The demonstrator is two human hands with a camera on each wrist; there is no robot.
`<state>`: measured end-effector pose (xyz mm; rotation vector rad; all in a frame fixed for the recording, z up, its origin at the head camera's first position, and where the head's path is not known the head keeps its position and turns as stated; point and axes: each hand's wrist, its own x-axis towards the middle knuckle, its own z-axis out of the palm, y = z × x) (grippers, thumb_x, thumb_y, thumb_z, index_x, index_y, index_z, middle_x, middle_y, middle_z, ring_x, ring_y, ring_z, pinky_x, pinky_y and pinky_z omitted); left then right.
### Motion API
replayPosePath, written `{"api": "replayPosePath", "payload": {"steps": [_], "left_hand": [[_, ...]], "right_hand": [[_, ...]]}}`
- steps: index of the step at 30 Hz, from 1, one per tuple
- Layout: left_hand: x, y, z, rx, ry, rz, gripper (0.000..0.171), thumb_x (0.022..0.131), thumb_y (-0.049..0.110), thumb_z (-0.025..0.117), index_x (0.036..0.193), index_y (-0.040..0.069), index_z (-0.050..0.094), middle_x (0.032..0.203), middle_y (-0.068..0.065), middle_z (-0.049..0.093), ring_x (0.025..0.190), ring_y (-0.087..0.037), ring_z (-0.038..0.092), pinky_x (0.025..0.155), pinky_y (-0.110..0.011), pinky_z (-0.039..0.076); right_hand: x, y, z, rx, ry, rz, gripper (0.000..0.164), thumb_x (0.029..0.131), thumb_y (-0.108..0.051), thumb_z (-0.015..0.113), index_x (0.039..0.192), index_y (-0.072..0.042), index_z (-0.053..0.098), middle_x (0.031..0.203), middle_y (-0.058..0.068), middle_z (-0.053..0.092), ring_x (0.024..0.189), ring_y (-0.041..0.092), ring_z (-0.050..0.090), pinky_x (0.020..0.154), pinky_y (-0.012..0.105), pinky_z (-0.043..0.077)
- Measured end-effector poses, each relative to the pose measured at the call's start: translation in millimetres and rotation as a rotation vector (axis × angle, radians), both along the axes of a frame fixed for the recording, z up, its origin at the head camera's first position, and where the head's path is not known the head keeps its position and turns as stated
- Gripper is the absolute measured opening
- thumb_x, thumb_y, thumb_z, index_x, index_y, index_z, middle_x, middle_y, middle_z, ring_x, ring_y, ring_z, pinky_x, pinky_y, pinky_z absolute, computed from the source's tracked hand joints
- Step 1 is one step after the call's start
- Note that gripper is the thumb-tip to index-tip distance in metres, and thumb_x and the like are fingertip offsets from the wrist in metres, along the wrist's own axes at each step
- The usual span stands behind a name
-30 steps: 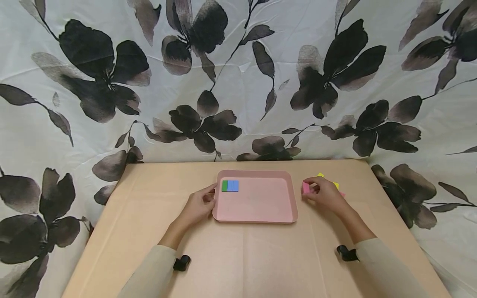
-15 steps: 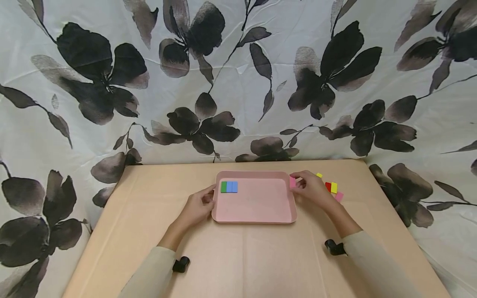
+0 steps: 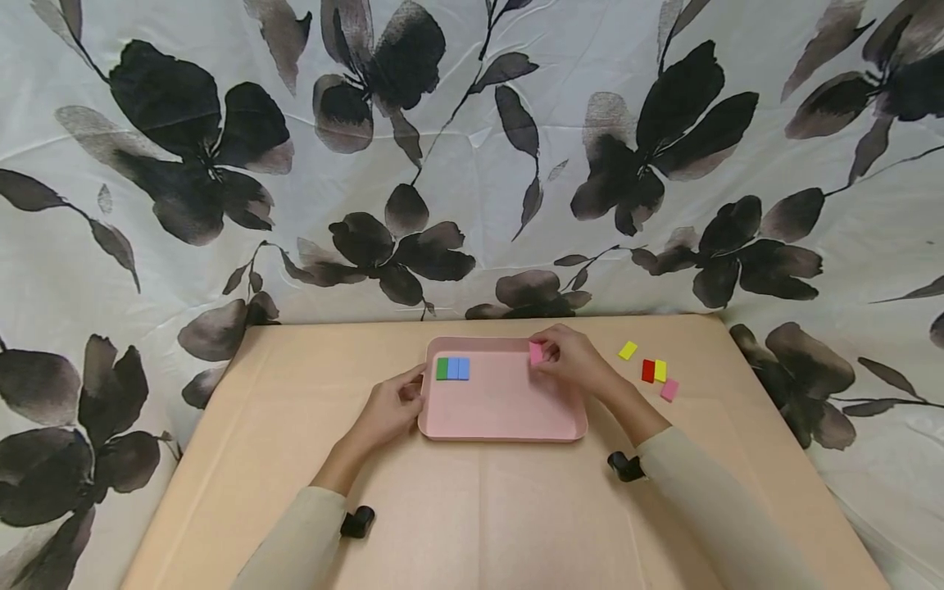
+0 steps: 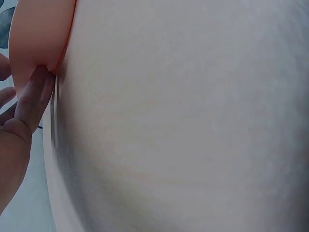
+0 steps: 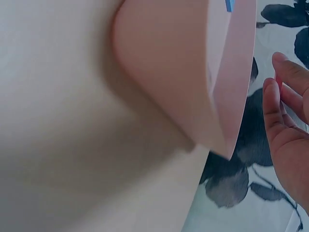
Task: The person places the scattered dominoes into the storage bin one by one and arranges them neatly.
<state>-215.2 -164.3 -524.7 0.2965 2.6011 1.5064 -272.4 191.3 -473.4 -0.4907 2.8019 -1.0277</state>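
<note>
Head view, step: judged to be the placing of a single tile; the pink tile (image 3: 535, 352) is held over the far right part of the tray (image 3: 501, 410).
Right hand: thumb and fingertips nearly closed, pinching the pink tile; right wrist view shows a thin pink edge between them, above the rim.
Left hand (image 3: 391, 406): partly curled at the tray's left edge, holding it.
Row: one green tile (image 3: 442, 369) and two blue tiles (image 3: 453, 369), side by side, far left corner of the tray, well apart from the pink tile.
Loose: yellow tile (image 3: 628, 351), red tile (image 3: 648, 370) touching another yellow, second pink (image 3: 669, 390) just beside; all on the worktop (image 3: 472, 508), right of the tray.
Next move: probably calls for a shift left toward the row, then a level lowering.
</note>
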Motion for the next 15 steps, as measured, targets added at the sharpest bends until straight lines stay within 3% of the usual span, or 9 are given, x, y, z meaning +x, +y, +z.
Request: {"api": "replayPosePath", "payload": {"steps": [8,15], "left_hand": [[0.7,0,-0.4,-0.002,0.004,-0.001,0.062,0.091,0.002,0.066,0.151,0.007,0.053,0.125,-0.015,0.070,0.089,-0.017,0.064,0.067,-0.020,0.051],[1.4,0,-2.2,0.003,0.009,-0.002,0.061,0.092,0.003,0.066,0.151,0.007,0.052,0.129,-0.015,0.070,0.093,-0.017,0.065,0.072,-0.021,0.053]], "right_hand": [[-7.6,-30,-7.7,0.052,0.007,0.057,0.051,0.082,-0.017,0.087,0.128,-0.005,0.070,0.105,0.006,0.062,0.090,0.016,0.059,0.082,0.030,0.051],[-9.2,-56,-15.7,0.039,-0.050,0.071,0.051,0.083,-0.014,0.086,0.129,-0.004,0.069,0.106,0.007,0.060,0.090,0.018,0.058,0.078,0.028,0.052]]}}
